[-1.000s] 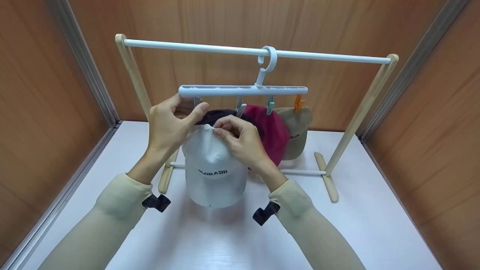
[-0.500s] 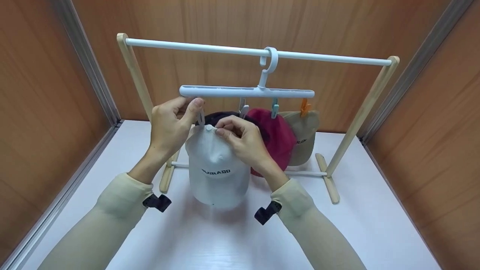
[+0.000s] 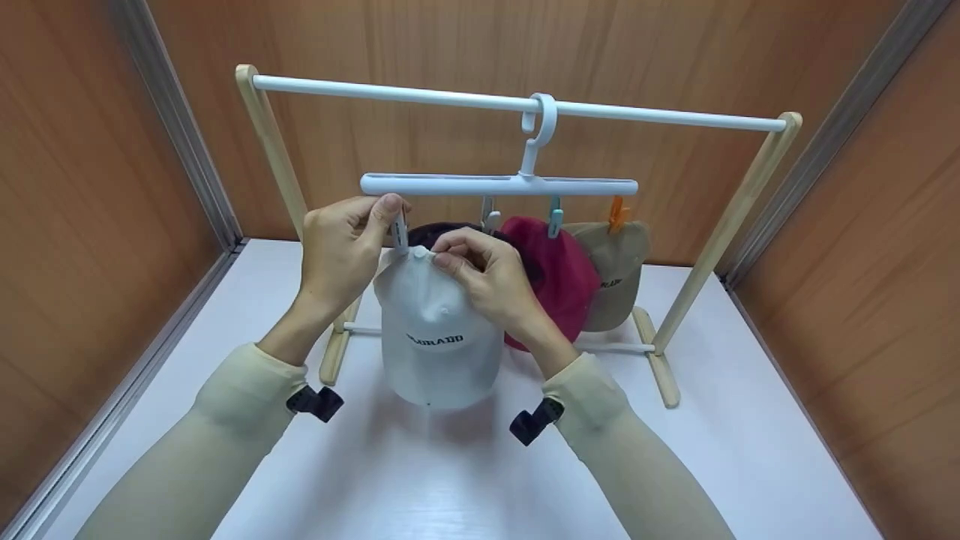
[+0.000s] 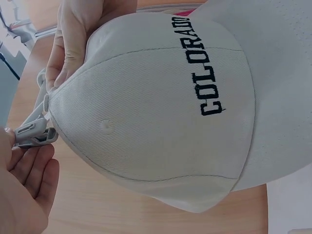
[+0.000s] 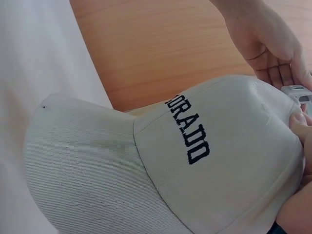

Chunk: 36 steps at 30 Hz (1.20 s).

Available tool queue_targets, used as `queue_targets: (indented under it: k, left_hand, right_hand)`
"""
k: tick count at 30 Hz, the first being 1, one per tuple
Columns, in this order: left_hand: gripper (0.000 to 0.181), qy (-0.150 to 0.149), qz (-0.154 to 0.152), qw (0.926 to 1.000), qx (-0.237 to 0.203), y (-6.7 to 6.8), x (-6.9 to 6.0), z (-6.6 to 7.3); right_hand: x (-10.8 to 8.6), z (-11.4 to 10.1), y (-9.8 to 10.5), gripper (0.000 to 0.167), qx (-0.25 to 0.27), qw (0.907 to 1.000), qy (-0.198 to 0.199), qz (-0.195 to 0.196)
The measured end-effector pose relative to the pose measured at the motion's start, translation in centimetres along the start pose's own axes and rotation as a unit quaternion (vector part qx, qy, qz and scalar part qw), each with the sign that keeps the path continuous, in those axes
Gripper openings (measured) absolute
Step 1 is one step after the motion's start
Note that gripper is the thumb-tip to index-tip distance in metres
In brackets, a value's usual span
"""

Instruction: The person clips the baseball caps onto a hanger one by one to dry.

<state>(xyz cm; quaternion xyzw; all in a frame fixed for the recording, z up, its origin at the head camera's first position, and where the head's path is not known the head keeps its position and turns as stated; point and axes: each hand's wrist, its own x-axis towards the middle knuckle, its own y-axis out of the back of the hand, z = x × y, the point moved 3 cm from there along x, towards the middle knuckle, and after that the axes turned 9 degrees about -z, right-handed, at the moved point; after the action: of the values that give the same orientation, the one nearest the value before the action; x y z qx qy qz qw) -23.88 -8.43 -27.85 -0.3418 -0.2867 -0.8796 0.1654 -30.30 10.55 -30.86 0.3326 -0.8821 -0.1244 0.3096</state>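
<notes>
A white baseball cap (image 3: 442, 371) with dark COLORADO lettering hangs brim down in front of the rack. My right hand (image 3: 491, 281) pinches its crown beside the top button. At the left end of the white hanger (image 3: 450, 184), my left hand (image 3: 337, 244) holds a grey clothes peg (image 3: 400, 230) between thumb and fingers. The peg (image 4: 36, 132) is right by the cap's top in the left wrist view; whether its jaws grip the cloth I cannot tell. Behind the white cap, a dark cap (image 3: 435, 231) is mostly hidden.
A crimson cap (image 3: 551, 285) and a khaki cap (image 3: 619, 270) hang to the right from a teal peg (image 3: 555, 219) and an orange peg (image 3: 617, 214). The hanger hooks over the white rail (image 3: 390, 93) of a wooden-legged rack. Wood-grain panels (image 3: 847, 247) enclose the white table (image 3: 420, 495).
My left hand and the grey peg have come down to the cap's top, the thumb shifting left. The hanger has swung slightly, its right end moving right with the caps. My right hand keeps its pinch.
</notes>
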Motion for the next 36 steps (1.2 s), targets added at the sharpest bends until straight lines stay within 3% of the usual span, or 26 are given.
queue_targets:
  k: [13,21,36]
  left_hand:
    - [0.027,0.022,-0.007,0.9996,-0.013,0.08,0.11,0.23]
    - [0.026,0.034,-0.009,0.9991,-0.023,0.00,0.04,0.26]
    - [0.029,0.026,-0.004,0.9995,-0.019,-0.28,0.08,0.31]
  right_hand:
    - [0.41,-0.21,-0.09,0.010,0.005,0.9998,0.020,-0.001]
    - [0.73,-0.24,-0.28,0.011,0.001,0.9996,0.020,0.020]
    - [0.75,-0.76,-0.62,0.010,-0.016,0.9966,0.001,0.081]
